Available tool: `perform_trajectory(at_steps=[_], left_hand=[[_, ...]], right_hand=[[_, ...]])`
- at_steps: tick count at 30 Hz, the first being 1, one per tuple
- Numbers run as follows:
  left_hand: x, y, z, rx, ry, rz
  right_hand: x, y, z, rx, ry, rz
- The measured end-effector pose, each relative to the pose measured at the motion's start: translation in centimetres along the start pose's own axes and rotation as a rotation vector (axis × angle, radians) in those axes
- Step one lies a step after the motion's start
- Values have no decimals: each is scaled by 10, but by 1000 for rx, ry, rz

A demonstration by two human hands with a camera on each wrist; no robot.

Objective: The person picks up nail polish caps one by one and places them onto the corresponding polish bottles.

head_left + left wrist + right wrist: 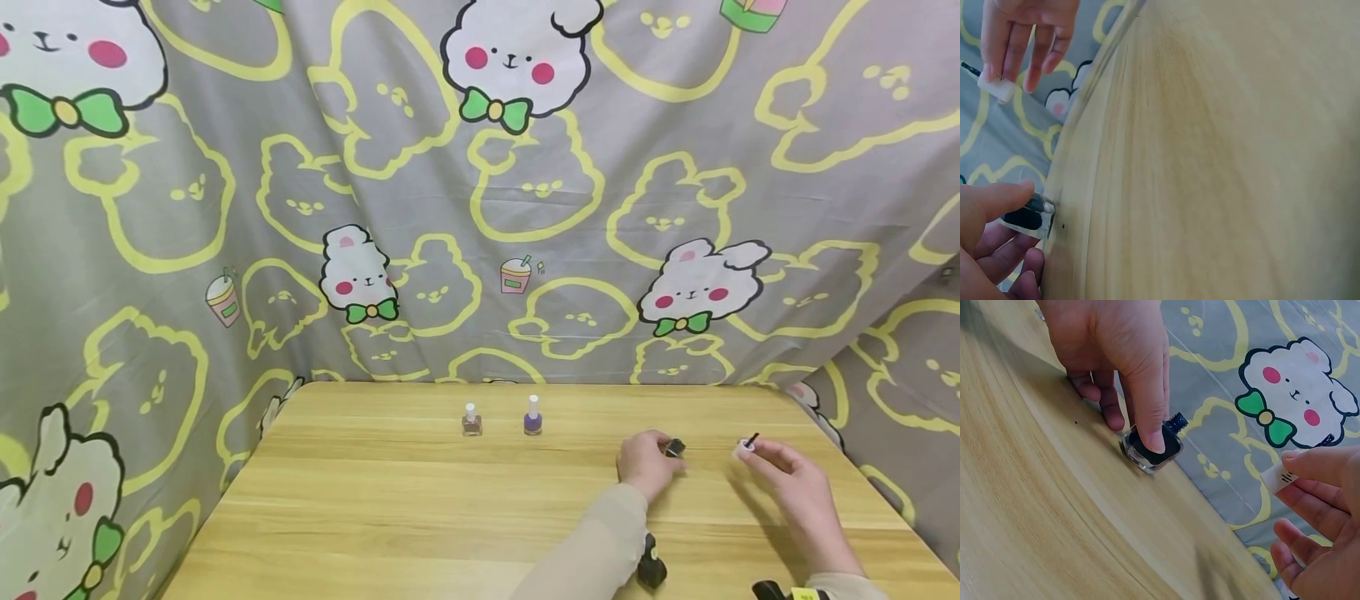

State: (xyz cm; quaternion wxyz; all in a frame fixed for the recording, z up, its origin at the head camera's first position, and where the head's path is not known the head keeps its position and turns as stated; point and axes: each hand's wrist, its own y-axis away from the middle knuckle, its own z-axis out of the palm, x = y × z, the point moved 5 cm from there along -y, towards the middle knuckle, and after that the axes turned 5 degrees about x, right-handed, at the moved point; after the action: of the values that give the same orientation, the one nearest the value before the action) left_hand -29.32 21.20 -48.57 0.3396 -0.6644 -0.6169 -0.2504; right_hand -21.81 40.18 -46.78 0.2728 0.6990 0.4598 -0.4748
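My left hand (647,463) pinches a small clear nail polish bottle (1163,455) of black polish between thumb and fingers. The bottle is uncapped and tilted, its dark threaded neck showing in the right wrist view, close over the table. To the right, apart from it, my right hand (802,487) grips the white nail polish cap (1277,477) with thumb and fingertips. The cap's black brush (752,439) points up and away from the fingers. A small dark spot (1075,422) lies on the wood near the bottle.
Toward the back of the wooden table (390,500) stand a brownish-pink nail polish bottle (471,427) and a purple nail polish bottle (532,423), both upright with white caps. A patterned grey curtain (420,200) hangs behind the table and along its sides.
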Motion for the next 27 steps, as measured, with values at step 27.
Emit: perform_trajectory(at_steps=[27], left_hand=[[-24, -3, -22, -119, 377, -12]], right_hand=[[-2, 0, 10, -49, -98, -61]])
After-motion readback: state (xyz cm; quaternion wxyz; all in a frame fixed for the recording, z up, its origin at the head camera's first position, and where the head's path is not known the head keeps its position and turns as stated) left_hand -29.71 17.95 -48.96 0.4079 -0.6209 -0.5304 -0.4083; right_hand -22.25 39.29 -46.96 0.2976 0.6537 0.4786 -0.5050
